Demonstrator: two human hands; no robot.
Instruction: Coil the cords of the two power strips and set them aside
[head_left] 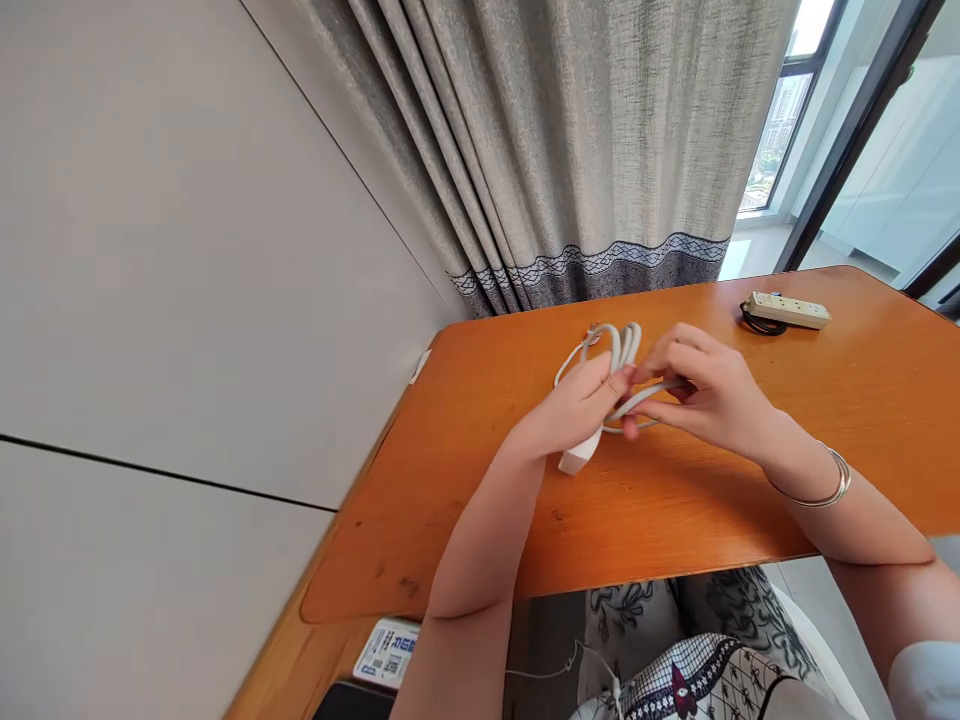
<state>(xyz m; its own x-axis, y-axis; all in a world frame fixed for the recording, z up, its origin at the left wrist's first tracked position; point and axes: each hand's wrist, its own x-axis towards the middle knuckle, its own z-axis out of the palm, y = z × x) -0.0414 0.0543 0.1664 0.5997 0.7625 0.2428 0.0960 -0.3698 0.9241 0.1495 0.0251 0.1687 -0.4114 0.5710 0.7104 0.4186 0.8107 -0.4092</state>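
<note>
Over the middle of the wooden table, my left hand (581,400) is closed around a looped white cable (631,345) whose bends stick up above the fingers. A white power adapter block (577,458) hangs out below that hand. To its right, my right hand (694,385) pinches a stretch of the same cable, which runs between both hands. A thinner white cord curves out on the far side of my left hand, toward a small plug-like piece (592,335) on the tabletop. The fingers hide part of the bundle.
A beige power strip (791,310) with a black cord lies at the table's far right. Behind the orange-brown table (450,480) hangs a grey curtain (600,150). A white panel wall (165,250) borders the left. A printed white box (386,652) sits below the near left edge.
</note>
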